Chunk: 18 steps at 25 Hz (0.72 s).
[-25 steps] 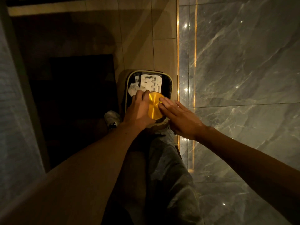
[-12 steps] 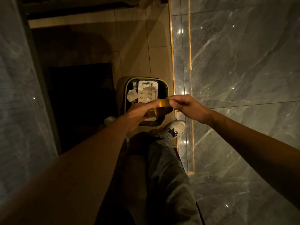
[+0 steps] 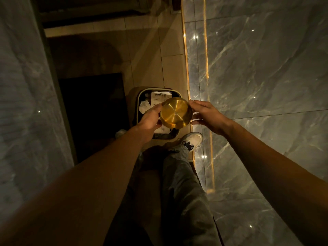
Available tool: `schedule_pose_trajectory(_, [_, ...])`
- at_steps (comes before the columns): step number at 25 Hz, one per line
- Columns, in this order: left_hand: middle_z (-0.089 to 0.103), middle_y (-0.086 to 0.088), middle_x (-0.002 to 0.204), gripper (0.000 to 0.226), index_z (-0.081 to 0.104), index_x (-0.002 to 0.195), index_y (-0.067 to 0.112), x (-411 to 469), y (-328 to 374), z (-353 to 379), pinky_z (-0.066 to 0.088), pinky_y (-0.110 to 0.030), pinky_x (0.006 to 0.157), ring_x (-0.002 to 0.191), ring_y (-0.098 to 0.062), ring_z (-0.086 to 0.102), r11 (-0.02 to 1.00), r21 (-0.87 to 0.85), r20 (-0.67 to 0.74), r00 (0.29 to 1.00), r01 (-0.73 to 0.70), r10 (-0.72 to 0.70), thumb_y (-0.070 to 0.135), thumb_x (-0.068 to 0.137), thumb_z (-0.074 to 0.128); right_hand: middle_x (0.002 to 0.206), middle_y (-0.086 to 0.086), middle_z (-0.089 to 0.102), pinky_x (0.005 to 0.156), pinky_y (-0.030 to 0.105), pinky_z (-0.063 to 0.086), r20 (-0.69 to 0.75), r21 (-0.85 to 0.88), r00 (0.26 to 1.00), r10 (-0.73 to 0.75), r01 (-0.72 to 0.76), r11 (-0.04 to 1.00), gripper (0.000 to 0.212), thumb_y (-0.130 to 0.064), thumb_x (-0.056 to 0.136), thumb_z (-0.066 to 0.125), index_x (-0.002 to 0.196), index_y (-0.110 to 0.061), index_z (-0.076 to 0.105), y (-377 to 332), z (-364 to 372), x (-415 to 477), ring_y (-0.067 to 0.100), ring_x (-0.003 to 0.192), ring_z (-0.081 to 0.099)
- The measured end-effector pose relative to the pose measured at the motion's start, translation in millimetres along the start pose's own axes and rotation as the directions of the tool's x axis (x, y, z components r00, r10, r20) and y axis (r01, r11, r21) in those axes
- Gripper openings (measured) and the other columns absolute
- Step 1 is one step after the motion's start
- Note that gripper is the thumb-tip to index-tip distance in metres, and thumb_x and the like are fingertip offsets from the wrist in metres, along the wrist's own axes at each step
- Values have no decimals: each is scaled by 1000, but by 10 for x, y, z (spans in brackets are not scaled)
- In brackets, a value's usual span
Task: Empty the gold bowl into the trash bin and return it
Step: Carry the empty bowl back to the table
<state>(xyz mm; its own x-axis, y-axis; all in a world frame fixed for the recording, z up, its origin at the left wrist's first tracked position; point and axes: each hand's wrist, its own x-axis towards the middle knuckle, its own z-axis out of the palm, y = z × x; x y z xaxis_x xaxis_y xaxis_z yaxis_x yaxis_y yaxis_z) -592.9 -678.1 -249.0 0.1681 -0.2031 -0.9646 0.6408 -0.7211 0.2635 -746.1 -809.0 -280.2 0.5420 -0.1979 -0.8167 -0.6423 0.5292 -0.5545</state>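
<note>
The gold bowl [image 3: 175, 112] is held upright above the trash bin [image 3: 138, 103], its shiny inside facing me with nothing in it. My left hand [image 3: 150, 119] grips its left rim and my right hand [image 3: 204, 113] holds its right side. The bin stands on the floor below, dark inside, with white paper scraps [image 3: 157, 99] in it. The bowl covers the bin's right half.
A grey marble wall [image 3: 257, 77] with a lit gold strip runs along the right. My leg in grey trousers and a white shoe [image 3: 192, 139] stand just before the bin. A dark mat [image 3: 92, 110] lies left of the bin, and a pale wall rises at the left.
The bowl, tipped on edge over the bin a second ago, has turned upright and risen. Both hands came up with it, and my view pulled back from the bin.
</note>
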Motion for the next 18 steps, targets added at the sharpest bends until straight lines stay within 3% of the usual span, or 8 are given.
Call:
schedule_pose_trajectory(4, [55,-7,136,35,55,131,23,-220,81,68,43,-42,105,124,-26,52,989,-129,26,997,-67,71,33,101,41,101,5,62,83,38,53,-64,68,997,31,-27,997,36,-44,99,46,112,-16,66,-104,38,-169,23,88,62])
schedule_pose_trajectory(7, [58,-6,132,25,59,119,27,-510,166,119,52,-34,82,119,-25,56,977,-208,-72,996,-57,43,36,98,48,91,-1,64,76,34,52,-114,102,993,19,-8,995,30,-42,99,49,103,-19,69,-263,104,-383,18,81,64])
schedule_pose_trajectory(9, [59,-5,125,26,58,118,26,-747,233,146,49,-30,68,115,-23,56,968,-251,-113,994,-34,5,37,96,51,84,-5,65,71,31,51,-135,112,991,-9,24,993,26,-40,98,50,98,-23,69,-393,182,-560,15,78,63])
schedule_pose_trajectory(12, [62,-3,116,26,61,115,25,-1103,322,129,50,-31,67,107,-21,59,966,-254,-88,995,-58,37,38,95,52,91,-2,63,69,32,50,-202,160,974,-100,134,978,22,-35,100,48,107,-25,66,-603,321,-878,19,83,60])
schedule_pose_trajectory(15, [61,3,116,21,61,114,35,-1486,427,39,51,-31,74,105,-17,58,958,-181,-58,975,-222,215,37,99,45,96,-5,65,67,36,50,-276,155,933,-232,282,947,17,-33,100,49,105,-33,65,-844,453,-1230,23,84,59])
schedule_pose_trajectory(18, [57,5,128,27,57,124,38,-1881,496,-163,51,-33,86,115,-13,54,882,-82,24,884,-464,467,38,99,46,89,-8,63,65,31,53,-301,117,894,-333,381,917,18,-28,100,49,108,-32,65,-1112,634,-1579,19,82,61])
